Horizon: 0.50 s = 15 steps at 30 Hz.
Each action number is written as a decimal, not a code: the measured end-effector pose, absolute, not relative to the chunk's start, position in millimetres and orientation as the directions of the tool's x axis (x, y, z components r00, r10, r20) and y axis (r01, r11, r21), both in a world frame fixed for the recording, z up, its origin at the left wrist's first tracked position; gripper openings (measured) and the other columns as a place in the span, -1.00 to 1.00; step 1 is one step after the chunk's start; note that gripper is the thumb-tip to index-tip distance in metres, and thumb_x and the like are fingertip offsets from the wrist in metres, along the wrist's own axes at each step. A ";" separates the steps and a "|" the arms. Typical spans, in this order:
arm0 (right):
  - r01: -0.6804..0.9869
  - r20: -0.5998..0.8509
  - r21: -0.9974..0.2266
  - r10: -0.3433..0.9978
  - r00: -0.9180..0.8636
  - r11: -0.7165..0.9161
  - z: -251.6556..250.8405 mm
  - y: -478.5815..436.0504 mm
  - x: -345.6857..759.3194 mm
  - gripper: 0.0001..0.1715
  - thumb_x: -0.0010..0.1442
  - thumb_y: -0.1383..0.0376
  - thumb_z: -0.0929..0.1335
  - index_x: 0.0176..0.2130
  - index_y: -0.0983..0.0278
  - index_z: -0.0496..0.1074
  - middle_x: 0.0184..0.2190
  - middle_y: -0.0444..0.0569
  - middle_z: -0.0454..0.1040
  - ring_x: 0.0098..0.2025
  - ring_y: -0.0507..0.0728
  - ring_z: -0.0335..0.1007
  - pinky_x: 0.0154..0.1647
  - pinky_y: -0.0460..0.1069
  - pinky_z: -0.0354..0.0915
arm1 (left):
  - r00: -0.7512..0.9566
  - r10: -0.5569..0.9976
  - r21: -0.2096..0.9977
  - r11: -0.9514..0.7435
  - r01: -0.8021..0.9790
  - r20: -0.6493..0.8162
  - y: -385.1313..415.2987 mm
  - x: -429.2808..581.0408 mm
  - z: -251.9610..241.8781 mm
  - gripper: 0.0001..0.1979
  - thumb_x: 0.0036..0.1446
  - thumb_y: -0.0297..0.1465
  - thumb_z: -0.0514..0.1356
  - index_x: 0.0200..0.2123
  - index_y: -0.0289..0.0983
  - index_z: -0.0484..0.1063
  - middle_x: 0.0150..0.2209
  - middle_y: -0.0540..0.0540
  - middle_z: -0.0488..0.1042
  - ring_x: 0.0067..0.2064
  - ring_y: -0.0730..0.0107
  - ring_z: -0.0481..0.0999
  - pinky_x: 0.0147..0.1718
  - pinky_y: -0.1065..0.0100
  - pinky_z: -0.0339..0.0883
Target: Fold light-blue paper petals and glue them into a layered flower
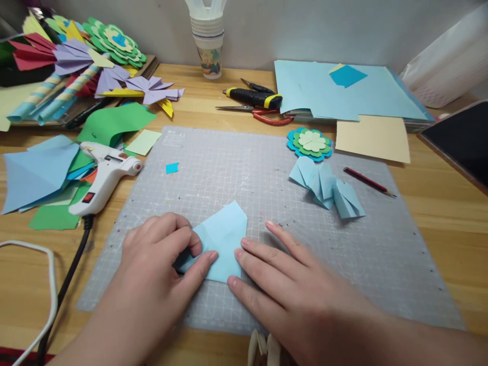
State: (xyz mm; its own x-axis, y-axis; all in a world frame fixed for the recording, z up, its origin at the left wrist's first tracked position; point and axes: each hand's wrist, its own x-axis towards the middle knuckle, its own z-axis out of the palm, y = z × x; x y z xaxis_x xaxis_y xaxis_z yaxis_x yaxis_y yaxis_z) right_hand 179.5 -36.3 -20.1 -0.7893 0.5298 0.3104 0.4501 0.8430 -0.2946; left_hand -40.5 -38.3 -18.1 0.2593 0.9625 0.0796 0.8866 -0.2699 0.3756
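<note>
A light blue sheet of folded paper (224,239) lies on the grey cutting mat (213,157), near its front edge. My left hand (168,254) pinches the paper's left side between thumb and curled fingers. Across from it, my right hand (290,284) lies flat with fingers stretched, their tips touching the paper's right edge. To the right on the mat are folded light blue paper pieces (328,185) and a layered blue and green paper flower (309,144). A small bright blue paper scrap (172,168) sits at the mat's upper left.
A white glue gun (102,175) with a black cord stands left, beside paper sheets (38,170). Scissors (272,117), a black and yellow cutter (253,96), stacked paper cups (209,51) and a blue paper stack (305,91) are behind. A pencil (368,181) lies right.
</note>
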 end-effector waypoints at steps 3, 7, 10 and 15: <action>0.456 0.310 -0.298 0.537 -0.785 0.838 -20.2 -36.6 179.0 -0.58 0.23 0.45 0.15 -0.17 0.32 0.55 -0.18 0.11 0.58 -0.03 0.27 0.45 0.23 0.30 0.17 | 0.266 0.960 0.373 -0.278 0.885 0.083 -38.1 -39.5 -16.8 -0.79 0.12 -0.26 0.16 -0.50 -0.22 0.33 -0.41 -0.01 0.35 -0.34 0.23 0.35 -0.33 0.18 0.10; 0.456 0.309 -0.310 0.543 -0.781 0.834 -20.9 -37.7 177.8 -0.58 0.24 0.45 0.15 -0.19 0.32 0.55 -0.19 0.12 0.58 -0.02 0.28 0.44 0.23 0.31 0.16 | 0.269 0.960 0.372 -0.278 0.886 0.077 -37.2 -39.2 -17.7 -0.79 0.13 -0.27 0.15 -0.50 -0.22 0.32 -0.42 -0.01 0.34 -0.35 0.26 0.34 -0.33 0.19 0.10; 0.459 0.320 -0.296 0.540 -0.779 0.837 -20.8 -38.0 176.9 -0.57 0.24 0.45 0.14 -0.19 0.32 0.55 -0.17 0.11 0.58 -0.03 0.29 0.45 0.21 0.31 0.20 | 0.266 0.962 0.373 -0.271 0.887 0.065 -36.6 -39.6 -18.5 -0.80 0.13 -0.27 0.15 -0.50 -0.21 0.31 -0.41 0.00 0.34 -0.34 0.28 0.33 -0.33 0.20 0.11; 0.467 0.315 -0.296 0.547 -0.776 0.833 -18.3 -38.0 177.6 -0.57 0.26 0.43 0.14 -0.22 0.29 0.56 -0.19 0.10 0.59 -0.03 0.26 0.46 0.22 0.28 0.20 | 0.259 0.964 0.376 -0.259 0.890 0.050 -36.4 -39.6 -18.2 -0.80 0.12 -0.26 0.17 -0.50 -0.21 0.32 -0.41 0.00 0.35 -0.34 0.28 0.33 -0.33 0.20 0.10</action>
